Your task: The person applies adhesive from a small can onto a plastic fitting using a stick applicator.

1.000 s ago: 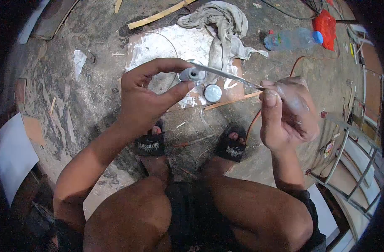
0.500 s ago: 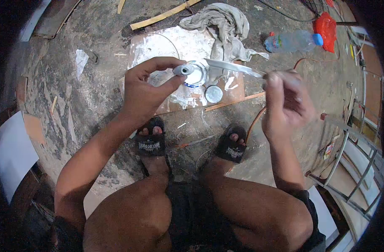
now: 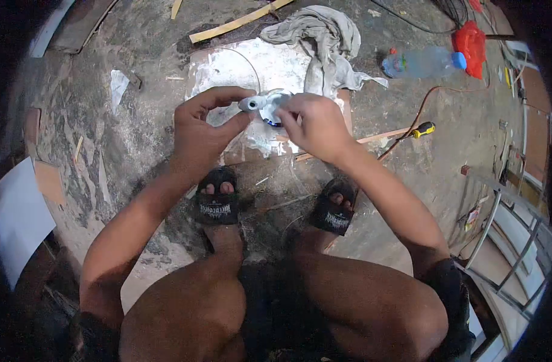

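Note:
Between thumb and forefinger, my left hand (image 3: 206,123) holds a small grey tubular piece (image 3: 250,104) with a dark hole in its end. Just right of it, my right hand (image 3: 312,123) reaches over an open can (image 3: 277,96) of white material. Its fingers are bent together near the piece and the can; what they hold, if anything, is hidden. The can stands on a white-smeared board (image 3: 222,67). A yellow-and-black handled tool (image 3: 424,130) lies on the floor to the right.
A crumpled grey cloth (image 3: 333,36) lies across the board's back right. Beyond are a plastic bottle (image 3: 424,62) and a red bag (image 3: 469,45). An orange cable (image 3: 430,96) crosses the floor. A metal frame (image 3: 520,262) stands at right. Wooden strips lie around the board.
My right hand has moved left to the can. The long flat strip it held is no longer visible. My left hand has shifted slightly left with the grey piece. The yellow-and-black tool has come into view.

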Demonstrator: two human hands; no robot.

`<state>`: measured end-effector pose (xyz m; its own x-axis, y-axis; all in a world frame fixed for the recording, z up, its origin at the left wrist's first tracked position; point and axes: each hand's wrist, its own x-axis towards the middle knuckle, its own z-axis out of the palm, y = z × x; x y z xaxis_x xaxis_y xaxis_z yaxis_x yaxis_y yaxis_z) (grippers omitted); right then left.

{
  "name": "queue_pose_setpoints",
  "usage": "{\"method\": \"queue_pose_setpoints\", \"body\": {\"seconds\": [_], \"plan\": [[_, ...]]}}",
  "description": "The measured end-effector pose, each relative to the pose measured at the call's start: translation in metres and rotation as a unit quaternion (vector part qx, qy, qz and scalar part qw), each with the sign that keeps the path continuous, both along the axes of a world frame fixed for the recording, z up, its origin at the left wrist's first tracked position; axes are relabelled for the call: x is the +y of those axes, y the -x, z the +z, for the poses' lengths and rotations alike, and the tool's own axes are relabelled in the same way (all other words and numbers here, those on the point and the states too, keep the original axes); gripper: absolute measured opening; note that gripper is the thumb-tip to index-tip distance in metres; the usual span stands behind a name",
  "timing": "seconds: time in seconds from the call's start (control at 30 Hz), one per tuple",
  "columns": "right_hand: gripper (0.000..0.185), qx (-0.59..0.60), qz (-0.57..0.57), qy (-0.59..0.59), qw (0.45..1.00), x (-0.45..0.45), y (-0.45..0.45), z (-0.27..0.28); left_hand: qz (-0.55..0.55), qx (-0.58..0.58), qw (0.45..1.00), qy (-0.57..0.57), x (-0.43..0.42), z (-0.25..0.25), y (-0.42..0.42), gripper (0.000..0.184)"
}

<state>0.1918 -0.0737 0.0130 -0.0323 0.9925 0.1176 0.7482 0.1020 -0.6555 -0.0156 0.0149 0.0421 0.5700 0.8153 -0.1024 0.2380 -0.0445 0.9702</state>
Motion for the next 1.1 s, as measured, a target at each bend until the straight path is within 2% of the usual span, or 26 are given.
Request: {"method": "queue_pose_setpoints", "body": {"seconds": [0.1,0.2,0.3,0.4,0.43,0.5,0.6,0.7,1.1], "plan": [[0.013,-0.061,-0.072,-0.059,0.994,0.005,-0.008,0.008,0.001,-0.036,0.999,0.027,0.002,0.000,-0.001,0.027],[0.013,-0.084,0.007,0.017,0.996,-0.003,-0.012,0.013,0.000,-0.047,0.999,0.017,0.003,0.000,-0.002,0.027],[0.013,-0.061,-0.040,-0.041,0.996,-0.008,-0.010,0.008,-0.009,-0.038,0.999,0.013,0.004,0.000,-0.002,0.027],[0.013,-0.168,-0.005,-0.053,0.984,-0.010,-0.013,0.006,-0.006,-0.035,0.999,-0.005,0.004,0.000,-0.003,0.027],[0.012,-0.074,-0.040,-0.005,0.996,-0.010,-0.011,0.005,-0.007,-0.029,1.000,-0.007,0.004,0.001,-0.003,0.027],[0.011,0.112,-0.107,0.093,0.983,-0.012,-0.005,0.004,-0.009,-0.020,1.000,-0.010,0.004,0.002,-0.003,0.026],[0.010,-0.055,-0.083,-0.103,0.990,-0.007,-0.014,-0.001,-0.001,-0.024,1.000,-0.005,0.003,0.002,-0.002,0.026],[0.011,0.047,-0.149,-0.015,0.988,-0.013,-0.009,0.013,-0.004,-0.026,1.000,-0.007,0.003,0.002,-0.001,0.026],[0.013,0.215,-0.315,-0.089,0.920,-0.043,-0.027,0.070,-0.008,-0.013,1.000,-0.025,0.004,0.003,-0.001,0.024]]}}
